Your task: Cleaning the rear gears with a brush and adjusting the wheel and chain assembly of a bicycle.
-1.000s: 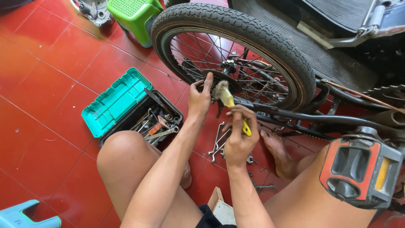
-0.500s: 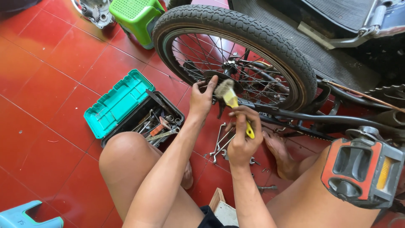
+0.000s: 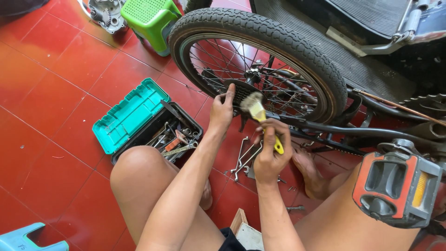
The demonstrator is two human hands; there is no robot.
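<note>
My right hand (image 3: 271,151) grips the yellow handle of a small paintbrush (image 3: 257,110), its pale bristles pointing up at the rear sprocket (image 3: 241,91) of a bicycle wheel (image 3: 260,60). My left hand (image 3: 222,109) reaches up beside the brush, fingers touching the dark sprocket at the hub. The black tyre arches over both hands. The black frame tube (image 3: 334,130) runs right from the hub.
An open black toolbox with a teal lid (image 3: 130,116) holds several tools by my left knee. Spanners (image 3: 246,155) lie on the red tiled floor. A green stool (image 3: 151,18) stands at the back, a pedal (image 3: 397,181) is near right, and a blue stool (image 3: 25,237) sits bottom left.
The view shifted slightly; both hands stay at the hub, with the brush head now a little lower and closer to the sprocket.
</note>
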